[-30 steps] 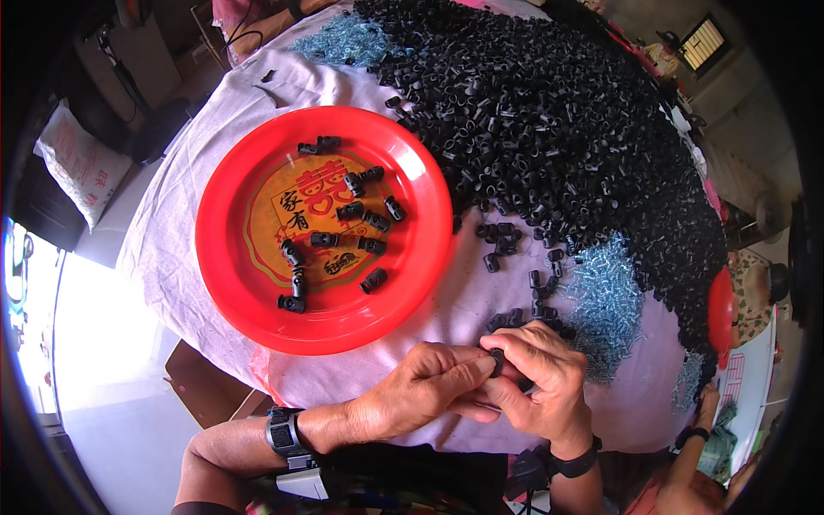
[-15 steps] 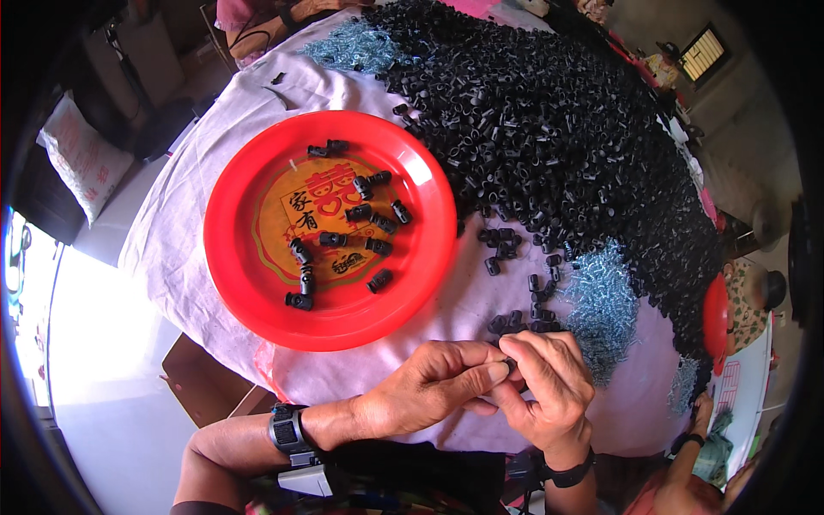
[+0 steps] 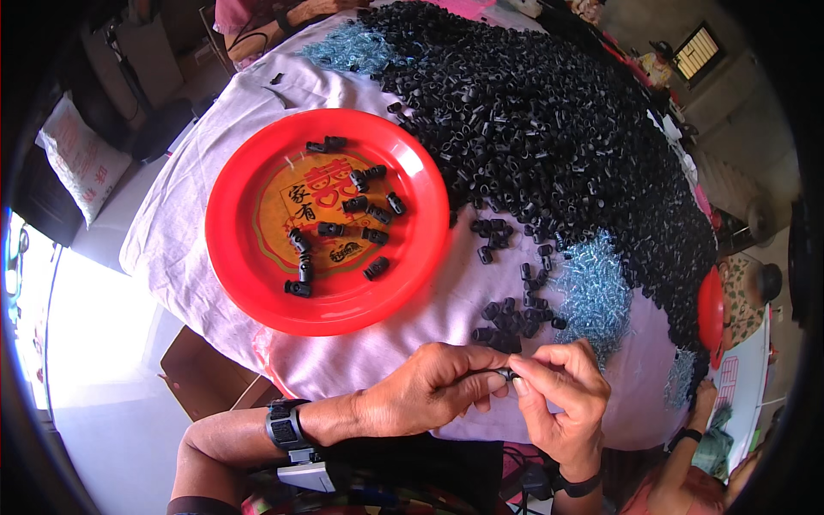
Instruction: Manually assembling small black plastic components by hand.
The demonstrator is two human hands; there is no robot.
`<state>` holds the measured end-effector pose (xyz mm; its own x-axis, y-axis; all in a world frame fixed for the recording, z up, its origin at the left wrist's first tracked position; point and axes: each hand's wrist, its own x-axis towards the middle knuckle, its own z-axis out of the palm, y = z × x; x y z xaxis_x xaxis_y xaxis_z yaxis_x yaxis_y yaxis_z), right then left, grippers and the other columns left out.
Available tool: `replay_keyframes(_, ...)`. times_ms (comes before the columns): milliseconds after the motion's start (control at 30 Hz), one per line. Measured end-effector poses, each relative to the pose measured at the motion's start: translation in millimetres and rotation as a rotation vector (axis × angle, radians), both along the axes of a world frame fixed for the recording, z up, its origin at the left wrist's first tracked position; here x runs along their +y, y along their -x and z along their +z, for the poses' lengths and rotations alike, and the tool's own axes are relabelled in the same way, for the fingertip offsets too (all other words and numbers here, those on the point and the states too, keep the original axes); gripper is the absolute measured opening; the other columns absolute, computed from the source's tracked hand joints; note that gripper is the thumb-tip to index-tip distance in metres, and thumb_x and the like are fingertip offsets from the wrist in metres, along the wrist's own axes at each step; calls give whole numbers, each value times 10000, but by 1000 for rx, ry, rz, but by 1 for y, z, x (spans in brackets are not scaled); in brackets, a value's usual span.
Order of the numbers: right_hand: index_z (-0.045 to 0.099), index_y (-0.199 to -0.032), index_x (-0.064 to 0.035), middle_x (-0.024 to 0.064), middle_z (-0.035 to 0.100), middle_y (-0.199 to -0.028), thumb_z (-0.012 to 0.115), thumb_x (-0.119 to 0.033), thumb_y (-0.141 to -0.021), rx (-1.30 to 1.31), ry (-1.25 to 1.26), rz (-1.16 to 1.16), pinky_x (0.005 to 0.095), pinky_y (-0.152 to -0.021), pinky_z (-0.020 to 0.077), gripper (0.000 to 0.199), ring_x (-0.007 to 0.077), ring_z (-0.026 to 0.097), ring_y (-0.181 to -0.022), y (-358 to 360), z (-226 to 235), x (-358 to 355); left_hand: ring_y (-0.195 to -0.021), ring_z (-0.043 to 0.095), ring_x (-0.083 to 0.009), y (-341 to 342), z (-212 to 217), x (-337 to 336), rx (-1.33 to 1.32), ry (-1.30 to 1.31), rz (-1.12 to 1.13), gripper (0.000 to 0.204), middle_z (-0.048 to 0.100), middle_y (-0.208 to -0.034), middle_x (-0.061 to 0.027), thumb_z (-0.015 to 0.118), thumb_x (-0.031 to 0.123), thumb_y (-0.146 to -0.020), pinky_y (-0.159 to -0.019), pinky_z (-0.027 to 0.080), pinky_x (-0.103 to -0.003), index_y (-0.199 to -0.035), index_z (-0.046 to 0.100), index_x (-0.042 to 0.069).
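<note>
Both hands meet at the near edge of the table: the left hand (image 3: 425, 396) and the right hand (image 3: 562, 399) pinch between their fingertips a small black plastic piece (image 3: 505, 373), the fingers of each curled closed around it, just above the pale lilac cloth (image 3: 172, 232) that covers the round table. Just beyond the fingertips lies a small cluster of loose black plastic pieces (image 3: 506, 316), and beside it to the right a patch of small bluish metal screws (image 3: 596, 292). Farther out, a huge heap of the same black plastic parts (image 3: 549, 137) spreads over the far half of the cloth, with another bluish patch of screws (image 3: 348, 47) at its far left end. To the left sits a round red plastic plate (image 3: 249, 266) with a gold centre bearing red characters, holding about a dozen assembled black pieces (image 3: 343, 206). A white printed sack (image 3: 81, 159) leans on the floor at the far left, and a second red plate's rim (image 3: 710, 313) shows at the right table edge, near another person's hand (image 3: 705, 396). Compared with half a second ago, the hands sit slightly lower and the fingertips have drawn closer on the piece; the plate's contents look unchanged.
</note>
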<state>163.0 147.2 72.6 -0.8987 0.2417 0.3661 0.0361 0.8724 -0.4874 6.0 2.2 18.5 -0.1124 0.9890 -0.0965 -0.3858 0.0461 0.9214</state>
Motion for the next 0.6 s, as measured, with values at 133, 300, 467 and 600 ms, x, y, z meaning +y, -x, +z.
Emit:
replay_keyframes(133, 792, -1124, -60, 80, 714, -947, 777, 21, -820, 31, 4, -2, 318, -657, 513, 316, 225, 639, -768, 0, -3, 2, -797, 663, -90, 1, 3, 2, -42, 19, 23, 256, 705, -930, -40, 589, 160, -1084, -678, 562, -263, -1251, 649, -25)
replay_keyframes(300, 790, -1110, -40, 87, 725, -930, 789, 39, -790, 34, 57, 16, 325, -659, 533, 329, 234, 661, -759, 2, -2, 6, -708, 637, -39, 1, -6, 0, 107, -35, 40, 308, 724, -935, -24, 595, 222, -1086, -570, 527, -217, -1306, 643, 12)
replay_keyframes(467, 795, -1071, -34, 89, 717, -918, 789, 52, -778, 36, -45, 80, 332, -653, 546, 306, 241, 668, -747, 5, 3, 8, -739, 673, -60, 10, 0, 1, 71, 35, -43, 281, 728, -932, -32, 594, 206, -1083, -579, 546, -229, -1283, 652, 17)
replay_keyframes(600, 798, -1048, -31, 90, 707, -907, 792, 54, -772, 26, -77, 97, 332, -647, 550, 289, 242, 667, -743, 7, 4, 7, -759, 685, -71, 7, 0, -2, 87, 0, -14, 269, 718, -928, -26, 596, 197, -1081, -580, 548, -237, -1276, 652, 21)
